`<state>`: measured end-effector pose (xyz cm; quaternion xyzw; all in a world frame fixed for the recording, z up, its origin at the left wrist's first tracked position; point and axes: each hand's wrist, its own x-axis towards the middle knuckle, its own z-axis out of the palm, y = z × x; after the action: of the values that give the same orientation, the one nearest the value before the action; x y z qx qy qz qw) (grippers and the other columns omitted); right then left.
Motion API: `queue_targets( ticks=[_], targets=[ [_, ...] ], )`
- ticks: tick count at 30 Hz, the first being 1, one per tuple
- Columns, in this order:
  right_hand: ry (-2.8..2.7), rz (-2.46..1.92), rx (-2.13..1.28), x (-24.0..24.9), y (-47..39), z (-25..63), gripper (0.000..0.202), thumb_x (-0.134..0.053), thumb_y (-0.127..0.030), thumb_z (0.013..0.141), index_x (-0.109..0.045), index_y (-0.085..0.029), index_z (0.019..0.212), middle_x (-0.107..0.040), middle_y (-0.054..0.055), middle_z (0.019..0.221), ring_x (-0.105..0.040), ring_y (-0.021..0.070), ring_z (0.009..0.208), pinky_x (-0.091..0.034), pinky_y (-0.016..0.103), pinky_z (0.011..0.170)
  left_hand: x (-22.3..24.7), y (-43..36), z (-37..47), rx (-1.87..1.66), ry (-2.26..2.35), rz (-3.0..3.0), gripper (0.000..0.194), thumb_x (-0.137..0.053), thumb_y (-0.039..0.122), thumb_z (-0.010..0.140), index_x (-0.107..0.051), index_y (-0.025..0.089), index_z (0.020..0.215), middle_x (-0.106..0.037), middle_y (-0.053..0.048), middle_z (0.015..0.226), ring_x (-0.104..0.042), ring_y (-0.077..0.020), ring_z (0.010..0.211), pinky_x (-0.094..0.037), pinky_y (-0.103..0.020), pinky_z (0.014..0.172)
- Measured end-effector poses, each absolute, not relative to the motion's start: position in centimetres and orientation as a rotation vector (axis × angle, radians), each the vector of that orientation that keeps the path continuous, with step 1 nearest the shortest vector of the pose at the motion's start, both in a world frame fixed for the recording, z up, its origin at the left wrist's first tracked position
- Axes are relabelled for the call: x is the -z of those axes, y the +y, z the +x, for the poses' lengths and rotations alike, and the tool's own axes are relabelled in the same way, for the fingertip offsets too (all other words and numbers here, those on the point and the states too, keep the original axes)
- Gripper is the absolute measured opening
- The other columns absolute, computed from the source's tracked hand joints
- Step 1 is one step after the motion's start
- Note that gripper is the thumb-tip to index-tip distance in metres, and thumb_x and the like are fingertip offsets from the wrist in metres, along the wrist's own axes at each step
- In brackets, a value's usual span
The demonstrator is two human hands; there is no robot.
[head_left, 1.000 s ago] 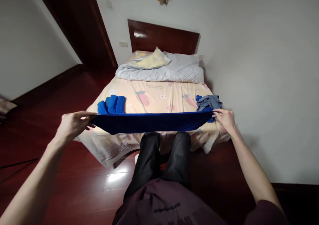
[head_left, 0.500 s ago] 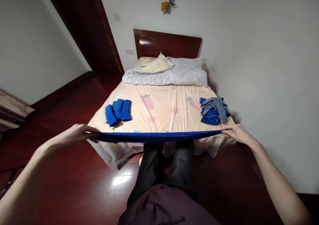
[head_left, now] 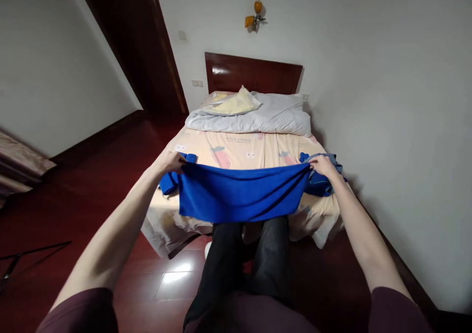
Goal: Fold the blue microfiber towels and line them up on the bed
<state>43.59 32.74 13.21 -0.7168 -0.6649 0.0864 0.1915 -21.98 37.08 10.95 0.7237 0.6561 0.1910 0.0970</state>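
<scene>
A blue towel [head_left: 241,195] hangs stretched between my hands above the front edge of the bed. My left hand [head_left: 172,162] pinches its upper left corner, and my right hand [head_left: 321,166] grips the upper right corner. The lower edge drops freely in front of my legs. Behind my left hand lie several rolled blue cloths [head_left: 168,184], partly covered by the hand and towel. Beyond my right hand is a loose heap of blue and grey cloths [head_left: 320,185], partly hidden by that hand.
The bed [head_left: 236,139] has a cream patterned sheet. A grey quilt [head_left: 276,114] and a pale yellow pillow [head_left: 239,102] lie near the dark wooden headboard [head_left: 254,72]. A wall stands close on the right. A thin black bar [head_left: 37,249] is above the floor at left.
Both hands have moved forward over the bed and closer together. The towel, pulled taut and seen edge-on before, now hangs with its broad face showing and sags slightly.
</scene>
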Motion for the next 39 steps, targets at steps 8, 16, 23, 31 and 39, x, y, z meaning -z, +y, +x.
queue_targets(
  ticks=[8, 16, 23, 31, 39],
  targets=[
    [-1.541, -1.584, 0.289, -11.2, 35.7, 44.1, 0.036, -0.05, -0.022, 0.098, -0.079, -0.014, 0.118, -0.079, 0.017, 0.12, -0.075, 0.0287, 0.113, -0.056, 0.042, 0.108, -10.2, 40.6, -20.9, -1.608, 1.923, 2.035, 0.036, -0.051, 0.02, 0.094, -0.08, 0.014, 0.113, -0.08, -0.01, 0.118, -0.073, -0.028, 0.116, -0.054, -0.041, 0.11],
    [-1.606, -1.534, 0.141, 1.1, 34.8, 45.6, 0.034, -0.052, -0.023, 0.093, -0.081, -0.016, 0.109, -0.079, 0.015, 0.121, -0.076, 0.0269, 0.113, -0.055, 0.045, 0.112, 1.6, 39.0, -20.3, -1.354, 1.784, 2.115, 0.037, -0.048, 0.025, 0.098, -0.079, 0.015, 0.115, -0.073, -0.01, 0.136, -0.069, -0.0279, 0.127, -0.052, -0.043, 0.115],
    [-1.685, -1.849, -0.178, 12.7, 32.5, 45.5, 0.032, -0.052, -0.018, 0.089, -0.081, -0.013, 0.105, -0.079, 0.017, 0.118, -0.074, 0.0275, 0.114, -0.055, 0.046, 0.109, 13.4, 37.8, -20.1, -0.693, 1.838, 2.067, 0.041, -0.046, 0.024, 0.092, -0.08, 0.015, 0.112, -0.074, -0.014, 0.132, -0.068, -0.0312, 0.128, -0.053, -0.045, 0.112],
    [-1.978, -1.993, -0.077, 18.2, 30.2, 45.1, 0.035, -0.049, -0.009, 0.091, -0.081, -0.015, 0.104, -0.076, 0.016, 0.124, -0.057, 0.0312, 0.134, -0.043, 0.05, 0.117, 17.5, 36.3, -21.0, -0.349, 1.855, 2.378, 0.04, -0.049, 0.017, 0.083, -0.081, 0.016, 0.107, -0.068, -0.018, 0.134, -0.058, -0.0351, 0.133, -0.046, -0.05, 0.115],
    [-2.06, -2.085, -0.085, 17.2, 30.1, 45.0, 0.043, -0.042, -0.005, 0.092, -0.08, -0.011, 0.111, -0.078, 0.016, 0.117, -0.067, 0.0267, 0.112, -0.049, 0.038, 0.107, 15.7, 35.6, -22.9, -0.02, 1.813, 2.434, 0.039, -0.045, 0.016, 0.084, -0.08, 0.016, 0.101, -0.074, -0.018, 0.104, -0.069, -0.0335, 0.103, -0.055, -0.042, 0.091]
  ],
)
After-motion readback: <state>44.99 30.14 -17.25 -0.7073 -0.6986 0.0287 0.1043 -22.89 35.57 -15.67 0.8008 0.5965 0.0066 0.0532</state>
